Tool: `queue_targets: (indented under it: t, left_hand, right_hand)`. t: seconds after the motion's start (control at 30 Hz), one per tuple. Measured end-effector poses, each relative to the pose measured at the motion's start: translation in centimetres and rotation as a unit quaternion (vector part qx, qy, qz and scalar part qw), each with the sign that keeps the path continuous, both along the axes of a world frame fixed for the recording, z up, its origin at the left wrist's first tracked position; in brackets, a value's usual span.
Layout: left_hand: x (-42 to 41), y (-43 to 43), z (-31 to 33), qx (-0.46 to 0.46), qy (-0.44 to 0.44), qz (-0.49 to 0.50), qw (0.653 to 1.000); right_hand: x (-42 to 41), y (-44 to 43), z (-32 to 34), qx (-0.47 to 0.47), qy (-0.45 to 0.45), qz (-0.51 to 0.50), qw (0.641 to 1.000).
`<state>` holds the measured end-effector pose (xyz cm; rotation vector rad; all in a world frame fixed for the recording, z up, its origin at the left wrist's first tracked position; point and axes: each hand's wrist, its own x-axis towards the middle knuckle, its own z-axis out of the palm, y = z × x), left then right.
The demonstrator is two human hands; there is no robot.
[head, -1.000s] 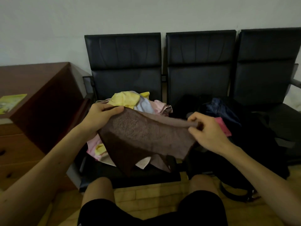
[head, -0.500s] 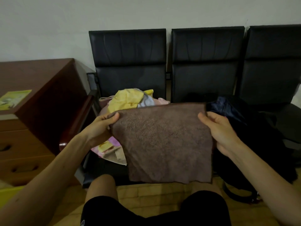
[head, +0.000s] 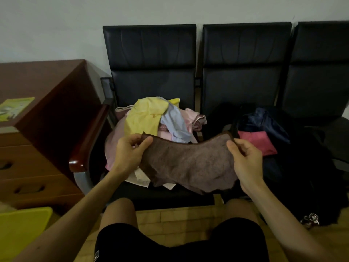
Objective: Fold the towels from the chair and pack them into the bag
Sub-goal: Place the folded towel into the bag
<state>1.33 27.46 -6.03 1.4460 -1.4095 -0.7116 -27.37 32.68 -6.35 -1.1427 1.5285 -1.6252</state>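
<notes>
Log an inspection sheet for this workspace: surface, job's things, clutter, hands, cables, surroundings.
Surface: black chair seat, loaded with loose towels.
Job's things: brown towel held up, sagging in the middle; towel pile unfolded on the left chair; dark bag on the next chair, pink towel lying in its opening.
Clutter: yellow leaflet on the wooden desk; metal rings near the bag's lower edge.
Hands: left hand pinches the brown towel's left top corner; right hand pinches the right one.
Cables: nothing seen.
Surroundings: grey wall, wood floor.
</notes>
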Motion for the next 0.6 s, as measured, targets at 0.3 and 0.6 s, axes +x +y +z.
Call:
queue_targets:
  t: [0.3,0.6]
  left_hand:
    - [-4.7,2.9,0.7,-0.064,-0.103,0.001,0.993]
    - [-7.4,4.9,1.4,-0.010,0.032,-0.100,0.994]
  right_hand:
    - [5.3,2.5,0.4,-0.071,0.114,0.049,0.990]
    - [8.2,3.2,-0.8,-0.116,0.166,0.075,0.976]
